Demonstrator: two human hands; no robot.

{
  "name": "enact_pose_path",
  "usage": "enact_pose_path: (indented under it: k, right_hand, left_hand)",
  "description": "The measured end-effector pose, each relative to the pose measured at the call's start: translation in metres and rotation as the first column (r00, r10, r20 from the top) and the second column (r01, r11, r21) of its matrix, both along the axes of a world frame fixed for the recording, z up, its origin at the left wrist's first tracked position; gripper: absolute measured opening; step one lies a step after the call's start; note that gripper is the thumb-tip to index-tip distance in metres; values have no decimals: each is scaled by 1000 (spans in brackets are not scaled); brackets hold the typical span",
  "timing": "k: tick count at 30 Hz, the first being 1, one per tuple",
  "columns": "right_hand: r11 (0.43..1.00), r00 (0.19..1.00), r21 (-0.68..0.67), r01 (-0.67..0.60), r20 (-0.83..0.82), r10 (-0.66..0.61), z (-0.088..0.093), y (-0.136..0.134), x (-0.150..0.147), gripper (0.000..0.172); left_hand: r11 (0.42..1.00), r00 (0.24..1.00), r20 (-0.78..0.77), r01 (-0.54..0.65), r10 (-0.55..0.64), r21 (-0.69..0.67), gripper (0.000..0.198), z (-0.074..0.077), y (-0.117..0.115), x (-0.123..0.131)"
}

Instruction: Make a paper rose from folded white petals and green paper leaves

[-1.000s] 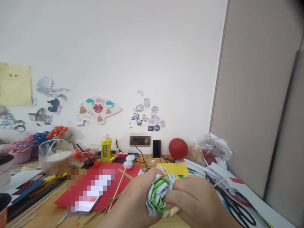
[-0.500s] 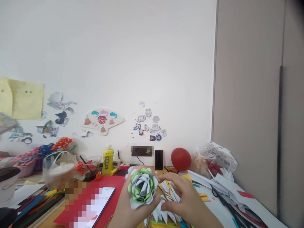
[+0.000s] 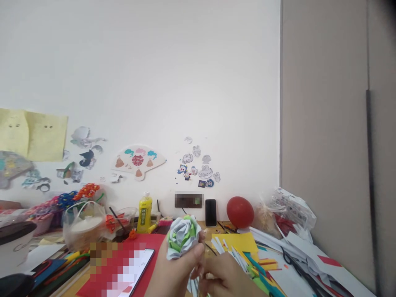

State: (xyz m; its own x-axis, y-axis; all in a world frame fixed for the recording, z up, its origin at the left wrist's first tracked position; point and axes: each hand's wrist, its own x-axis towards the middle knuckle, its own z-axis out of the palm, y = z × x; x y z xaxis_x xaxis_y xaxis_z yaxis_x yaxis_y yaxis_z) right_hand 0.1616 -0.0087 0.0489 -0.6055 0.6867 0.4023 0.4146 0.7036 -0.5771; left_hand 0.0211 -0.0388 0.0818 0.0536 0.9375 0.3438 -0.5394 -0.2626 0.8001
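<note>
A layered white and green paper flower [image 3: 183, 237] is gripped in my left hand [image 3: 177, 268], thumb across its lower right side. Its bloom tilts up and to the left. My right hand [image 3: 227, 272] is low beside it, fingers curled and closed just under the bloom. What those fingers pinch is hidden. Folded white paper pieces [image 3: 193, 285] show between and below the two hands. More white paper strips [image 3: 233, 253] fan out behind my right hand, near a yellow sheet [image 3: 239, 241].
On the left, a phone [image 3: 139, 272] rests on red paper [image 3: 153, 249]. A yellow bottle [image 3: 144, 212], another phone [image 3: 210, 212] and a red balloon [image 3: 240, 211] line the wall. Black-handled scissors [image 3: 293, 264] lie right, beside teal scissors [image 3: 262, 272]. A cup [image 3: 17, 243] stands far left.
The flower has turned from facing me to tilting up and left. My right hand has moved down and left, its fingers closing beneath the bloom. The view has shifted slightly.
</note>
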Motion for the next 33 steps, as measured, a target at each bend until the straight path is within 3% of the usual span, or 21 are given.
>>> enact_pose_path:
  k: [4, 8, 15, 18, 23, 30, 33]
  right_hand:
    - [997, 999, 78, 5, 35, -8, -3, 6, 1, 5]
    - [993, 998, 108, -54, -8, 55, 2, 2, 8, 12]
    - [992, 971, -43, -121, -212, 109, 0, 1, 9, 19]
    - [983, 955, -102, -152, -271, 119, -5, 4, 9, 22]
    - [979, 953, -82, -186, -257, 160, -7, 6, 13, 34]
    - [965, 927, -115, -235, -327, 187, -9, 10, 15, 43]
    - [960, 905, -100, -260, -373, 206, -12, 15, 16, 42]
  left_hand:
    - [1000, 1000, 26, -15, 15, -1, 37, 4, -3, -1]
    - [997, 997, -16, 80, -80, 2, 36, 3, -3, 0]
    - [993, 994, -8, 109, -109, 51, 53, 3, 4, -3]
    - [997, 997, 11, 71, -71, 29, 44, 7, 4, -4]
    - [998, 998, 9, 55, -55, 36, 44, 11, 1, -5]
    - [987, 989, -117, 102, -87, 123, 61, -3, 14, -4]
    - [983, 991, -134, 48, -25, 176, 55, -7, 17, -2]
